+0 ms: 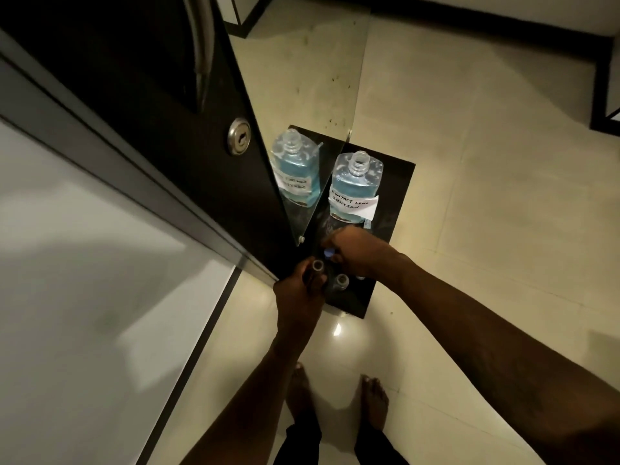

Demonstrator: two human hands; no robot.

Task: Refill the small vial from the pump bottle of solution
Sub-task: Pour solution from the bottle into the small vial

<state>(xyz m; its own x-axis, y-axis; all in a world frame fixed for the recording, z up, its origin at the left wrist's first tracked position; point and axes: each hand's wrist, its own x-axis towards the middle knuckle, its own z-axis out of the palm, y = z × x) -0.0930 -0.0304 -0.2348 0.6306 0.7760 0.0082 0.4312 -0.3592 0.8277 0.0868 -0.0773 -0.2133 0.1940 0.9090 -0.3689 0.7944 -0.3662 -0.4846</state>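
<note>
Farthest left runs a pale, glossy panel edged by a grey metal frame. Next to it stands a dark cabinet door with a round silver lock. A mirror strip is fixed along the door's edge, and in it shows the reflection of a bottle. Below the mirror a small dark shelf juts out over a cream tiled floor; the person's bare feet stand on those tiles, under the shelf.

The left hand comes up at the shelf's near left corner, its fingers closed around a small clear vial whose open mouth faces up. Just right of it, on the shelf, sits a second small clear vial, also uncapped, apart from the hand.

At the back of the shelf stands the solution bottle, clear, holding blue liquid. Its threaded neck is open, with no pump on it, and a white paper label handwritten "contact lens solution" is wrapped around it.

The right hand reaches in from the right, just in front of that bottle, with its fingers pinched together on a small blue-white piece, too blurred to make out. A small pale object shows just beneath the wrist.
</note>
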